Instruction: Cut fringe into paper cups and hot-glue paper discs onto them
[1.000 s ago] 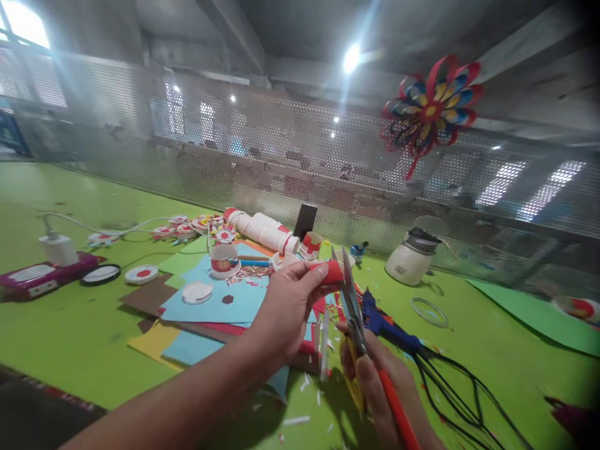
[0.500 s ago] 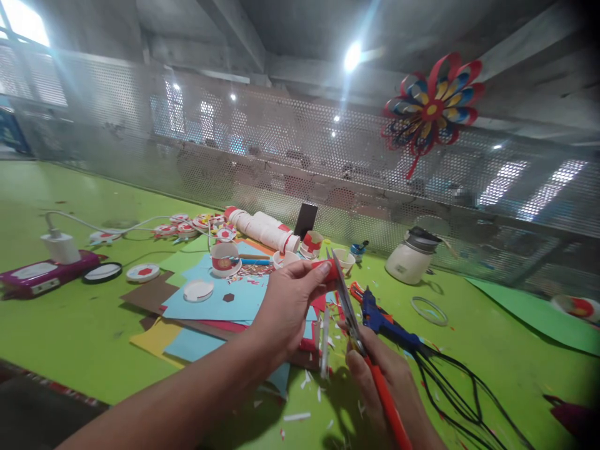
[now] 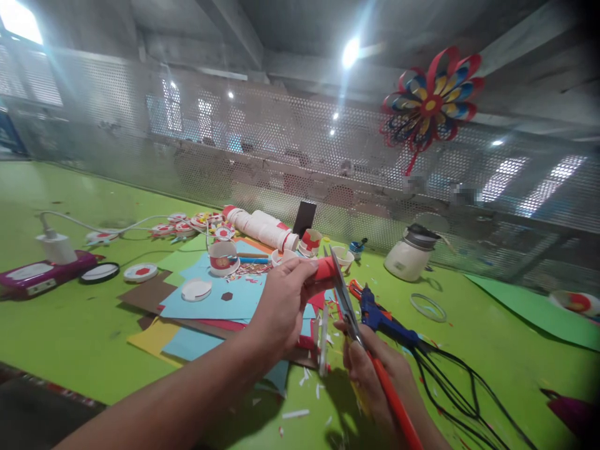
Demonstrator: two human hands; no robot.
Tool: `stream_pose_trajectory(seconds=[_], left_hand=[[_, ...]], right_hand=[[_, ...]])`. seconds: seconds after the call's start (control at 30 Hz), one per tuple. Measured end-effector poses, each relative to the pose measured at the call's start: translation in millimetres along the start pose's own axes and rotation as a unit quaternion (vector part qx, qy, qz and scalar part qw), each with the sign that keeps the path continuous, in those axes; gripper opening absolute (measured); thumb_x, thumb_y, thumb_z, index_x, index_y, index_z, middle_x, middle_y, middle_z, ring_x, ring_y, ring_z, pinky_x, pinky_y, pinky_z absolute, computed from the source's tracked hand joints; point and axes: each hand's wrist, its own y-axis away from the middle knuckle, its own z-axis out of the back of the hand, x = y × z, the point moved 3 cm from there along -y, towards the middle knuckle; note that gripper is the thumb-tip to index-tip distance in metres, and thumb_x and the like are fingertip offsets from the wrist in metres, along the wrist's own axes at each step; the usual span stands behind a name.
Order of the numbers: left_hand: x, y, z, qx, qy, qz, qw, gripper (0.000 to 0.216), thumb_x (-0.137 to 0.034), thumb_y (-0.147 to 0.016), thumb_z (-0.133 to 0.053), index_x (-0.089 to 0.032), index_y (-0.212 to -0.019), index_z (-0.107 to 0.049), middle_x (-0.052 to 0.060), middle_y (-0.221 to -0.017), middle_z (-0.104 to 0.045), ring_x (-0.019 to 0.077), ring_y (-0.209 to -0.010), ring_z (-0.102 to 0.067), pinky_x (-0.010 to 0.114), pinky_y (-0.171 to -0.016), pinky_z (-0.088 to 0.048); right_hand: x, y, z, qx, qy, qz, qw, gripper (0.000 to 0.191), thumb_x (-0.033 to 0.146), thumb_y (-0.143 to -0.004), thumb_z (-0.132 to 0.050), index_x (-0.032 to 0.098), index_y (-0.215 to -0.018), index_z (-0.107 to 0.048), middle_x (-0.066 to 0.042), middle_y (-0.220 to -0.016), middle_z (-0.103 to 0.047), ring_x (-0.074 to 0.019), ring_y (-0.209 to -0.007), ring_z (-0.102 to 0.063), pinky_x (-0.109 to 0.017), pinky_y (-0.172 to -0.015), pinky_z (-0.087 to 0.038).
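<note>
My left hand (image 3: pixel 284 306) pinches a small red paper piece (image 3: pixel 324 270) between thumb and fingers, held above the green table (image 3: pixel 70 325). My right hand (image 3: pixel 375 375) grips red-handled scissors (image 3: pixel 349 309), whose blades point up and meet the red piece at its right end. A thin white strip (image 3: pixel 323 340) hangs down below the red piece. Small paper clippings (image 3: pixel 300 414) lie on the table under both hands.
Coloured paper sheets (image 3: pixel 215 300) lie left of the hands with paper cups (image 3: pixel 222 258) and a lying cup stack (image 3: pixel 262 229). A blue glue gun (image 3: pixel 382 320) with black cables (image 3: pixel 459 394), a white pot (image 3: pixel 409 257), a magenta power strip (image 3: pixel 40 275) and a hanging paper flower (image 3: pixel 430 103) surround them.
The scissor blades have closed in against the red piece and my right hand has shifted slightly left and up. My left hand holds the piece almost in place.
</note>
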Motion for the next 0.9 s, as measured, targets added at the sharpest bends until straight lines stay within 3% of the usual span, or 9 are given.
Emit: stream_pose_trajectory(seconds=[0.4, 0.63, 0.9], left_hand=[[2.5, 1.3, 0.0, -0.003, -0.025, 0.004, 1.000, 0.010, -0.017, -0.079, -0.056, -0.011, -0.071, -0.055, 0.005, -0.072, -0.064, 0.0172, -0.074, -0.064, 0.039, -0.081, -0.050], [0.4, 3.2, -2.7, 0.004, -0.006, 0.000, 1.000, 0.010, -0.018, -0.079, -0.057, -0.013, -0.071, -0.054, 0.003, -0.070, -0.064, 0.0160, -0.074, -0.063, 0.039, -0.081, -0.049], [1.6, 3.5, -2.4, 0.005, -0.014, -0.009, 1.000, 0.011, -0.017, -0.079, -0.056, -0.013, -0.070, -0.052, 0.002, -0.070, -0.062, 0.0143, -0.072, -0.062, 0.037, -0.080, -0.050]], right_hand=[[4.0, -0.5, 1.3, 0.001, 0.019, -0.005, 1.000, 0.044, 0.053, -0.084, -0.042, 0.019, -0.095, -0.068, 0.002, -0.052, -0.050, -0.0141, -0.045, -0.049, -0.026, -0.049, -0.045], [4.4, 0.0, 2.9, -0.020, 0.069, 0.055, 0.996, 0.032, 0.044, -0.084, -0.047, 0.019, -0.092, -0.065, -0.002, -0.069, -0.063, -0.0183, -0.059, -0.057, -0.028, -0.056, -0.046], [6.3, -0.6, 2.9, -0.022, 0.053, 0.045, 0.997, 0.032, 0.044, -0.083, -0.048, 0.019, -0.090, -0.066, -0.002, -0.070, -0.066, -0.0185, -0.060, -0.060, -0.027, -0.055, -0.046]])
